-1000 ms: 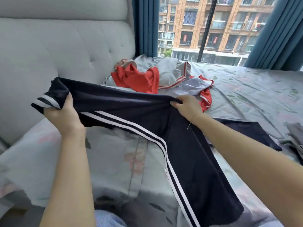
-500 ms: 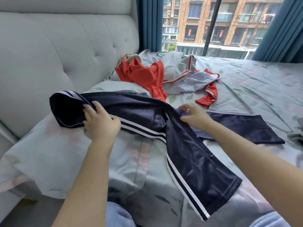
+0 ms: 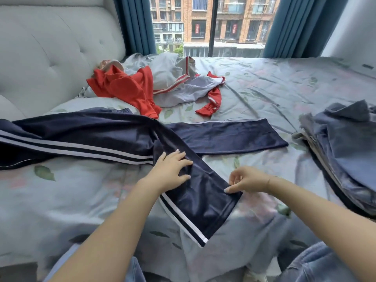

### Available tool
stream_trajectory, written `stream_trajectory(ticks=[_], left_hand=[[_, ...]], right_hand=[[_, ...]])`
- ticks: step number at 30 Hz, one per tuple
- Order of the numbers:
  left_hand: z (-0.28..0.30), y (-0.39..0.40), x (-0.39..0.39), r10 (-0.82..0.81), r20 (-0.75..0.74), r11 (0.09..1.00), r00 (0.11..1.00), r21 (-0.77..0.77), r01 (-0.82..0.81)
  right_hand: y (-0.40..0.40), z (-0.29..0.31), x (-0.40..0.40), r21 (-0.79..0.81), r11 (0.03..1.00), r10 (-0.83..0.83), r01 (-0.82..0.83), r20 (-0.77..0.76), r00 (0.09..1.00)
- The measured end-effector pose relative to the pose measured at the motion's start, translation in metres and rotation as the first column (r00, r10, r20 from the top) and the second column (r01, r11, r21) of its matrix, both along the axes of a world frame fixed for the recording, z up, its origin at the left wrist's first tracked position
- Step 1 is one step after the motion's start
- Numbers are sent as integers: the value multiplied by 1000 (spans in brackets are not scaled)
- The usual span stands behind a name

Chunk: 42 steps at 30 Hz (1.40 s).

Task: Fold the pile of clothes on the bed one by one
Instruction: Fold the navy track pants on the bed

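Note:
Navy track trousers (image 3: 97,137) with white side stripes lie spread on the bed, waist at the left, one leg running toward me, the other stretched out to the right. My left hand (image 3: 173,166) rests flat on the near leg with its fingers spread. My right hand (image 3: 247,181) has loosely curled fingers, and a fingertip touches the right edge of that leg close to its hem. Further back lies a heap of red and grey clothes (image 3: 154,86).
A stack of folded blue-grey clothes (image 3: 345,151) sits at the right edge of the bed. The padded headboard (image 3: 50,47) rises on the left. Behind the bed are a window and blue curtains (image 3: 132,23). The floral sheet (image 3: 274,88) covers the bed.
The trousers went from held in the air to lying flat on the bed. Both hands let go of the waist end and moved down onto the near leg.

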State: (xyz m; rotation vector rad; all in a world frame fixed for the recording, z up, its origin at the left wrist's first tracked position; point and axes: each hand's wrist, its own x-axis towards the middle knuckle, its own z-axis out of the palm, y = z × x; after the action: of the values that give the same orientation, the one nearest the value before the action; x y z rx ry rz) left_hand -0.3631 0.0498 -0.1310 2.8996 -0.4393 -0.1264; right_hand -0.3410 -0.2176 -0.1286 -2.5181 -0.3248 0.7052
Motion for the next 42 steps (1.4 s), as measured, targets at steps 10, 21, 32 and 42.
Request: stream_trajectory(ticks=[10,21,32,42], left_hand=[[-9,-56,-5,-104,-5,990,995,90,104],[-39,-130,4,-184,-140,974,973,110,200],[-53,-136,-2,-3,18,998,1000,68,2],[-36,-86,-19,3,-56,998,998,57,0]], right_hand=[[-94,39,18,432,841,-331,326,-68,941],[-171,19,56,-27,822,-457,569,565,687],[-124,-47,7,-333,943,145,-3,402,904],[-131,-31,4,-350,924,15,155,436,900]])
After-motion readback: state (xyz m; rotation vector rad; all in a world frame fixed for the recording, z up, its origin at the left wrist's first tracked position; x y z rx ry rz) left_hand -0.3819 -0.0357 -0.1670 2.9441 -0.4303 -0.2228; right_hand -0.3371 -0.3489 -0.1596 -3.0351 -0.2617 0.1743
